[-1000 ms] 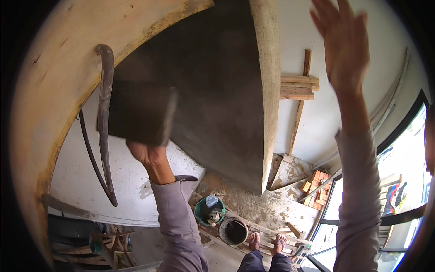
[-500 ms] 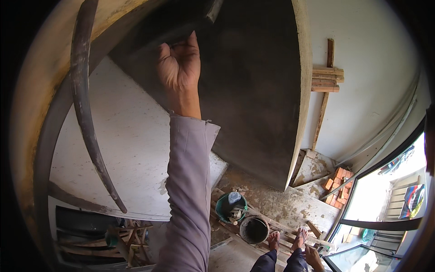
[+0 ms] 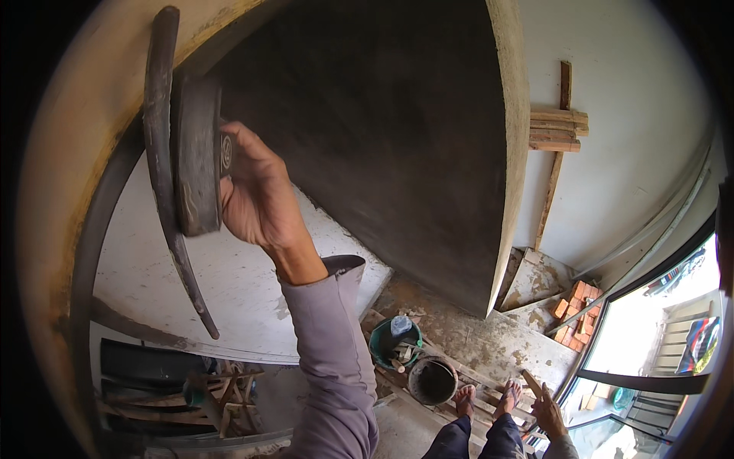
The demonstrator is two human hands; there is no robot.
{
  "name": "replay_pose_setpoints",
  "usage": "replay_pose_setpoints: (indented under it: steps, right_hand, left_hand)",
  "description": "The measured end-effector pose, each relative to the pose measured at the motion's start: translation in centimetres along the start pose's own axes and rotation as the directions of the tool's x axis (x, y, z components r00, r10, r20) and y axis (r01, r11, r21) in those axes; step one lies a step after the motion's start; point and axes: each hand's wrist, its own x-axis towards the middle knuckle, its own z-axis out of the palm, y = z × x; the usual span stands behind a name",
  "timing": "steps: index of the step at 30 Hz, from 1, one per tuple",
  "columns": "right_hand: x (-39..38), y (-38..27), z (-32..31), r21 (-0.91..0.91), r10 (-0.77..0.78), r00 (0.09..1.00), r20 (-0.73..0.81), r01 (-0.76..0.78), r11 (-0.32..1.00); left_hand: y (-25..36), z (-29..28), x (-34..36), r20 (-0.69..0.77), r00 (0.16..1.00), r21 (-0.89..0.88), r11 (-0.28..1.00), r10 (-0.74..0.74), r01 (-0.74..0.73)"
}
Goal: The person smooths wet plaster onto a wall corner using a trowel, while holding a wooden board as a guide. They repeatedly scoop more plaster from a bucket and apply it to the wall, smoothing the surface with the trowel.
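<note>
My left hand [image 3: 256, 191], on a grey-sleeved arm rising from the lower edge, grips a dark rectangular plastering float [image 3: 195, 153] by its handle. The float stands on edge against the pale wall, right beside a dark curved band [image 3: 164, 199] that runs down the wall. A large dark grey plastered surface [image 3: 367, 138] lies just right of the hand, bordered by a pale edge strip [image 3: 511, 153]. My right hand [image 3: 547, 413] hangs low near my sandalled feet [image 3: 485, 398], with a thin pale piece sticking up from it; its grip is too small to read.
Far below stand a green bucket [image 3: 394, 344] with bits in it and a grey bucket [image 3: 432, 379] on wooden planks. Red bricks [image 3: 577, 298] lie by the wall. Short boards [image 3: 558, 130] are fixed to the white wall at right. A bright glazed opening [image 3: 657, 329] fills the lower right.
My left hand has swung the float from the dark plaster leftward to the curved band at the wall's edge. My right hand dropped from overhead to down by my feet.
</note>
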Motion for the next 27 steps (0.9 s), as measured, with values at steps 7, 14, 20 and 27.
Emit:
replay_pose_setpoints:
  steps: [7, 14, 20, 27]
  right_hand:
    - [0.9, -1.5, -0.2, -0.008, 0.059, 0.99, 0.13, -0.058, 0.998]
    - [0.7, -4.2, -3.9, 0.067, 0.064, 0.995, 0.072, -0.068, 0.995]
    - [0.2, -1.9, -5.8, -0.058, -0.108, 0.994, -0.009, 0.107, 0.993]
    - [1.6, -6.0, -6.4, 0.056, -0.087, 0.996, -0.024, 0.088, 0.995]
  left_hand:
    - [-0.5, -4.9, 2.5, -0.154, 0.987, 0.355, 0.935, 0.051, 0.007]
    - [-3.0, -1.4, 2.9, -0.154, 0.983, 0.378, 0.925, 0.101, -0.036]
    - [-3.5, 0.4, -0.5, 0.002, 1.0, 0.115, 0.993, -0.004, 0.004]
    - [-2.1, -1.8, -5.4, -0.035, 0.995, 0.154, 0.983, -0.094, 0.098]
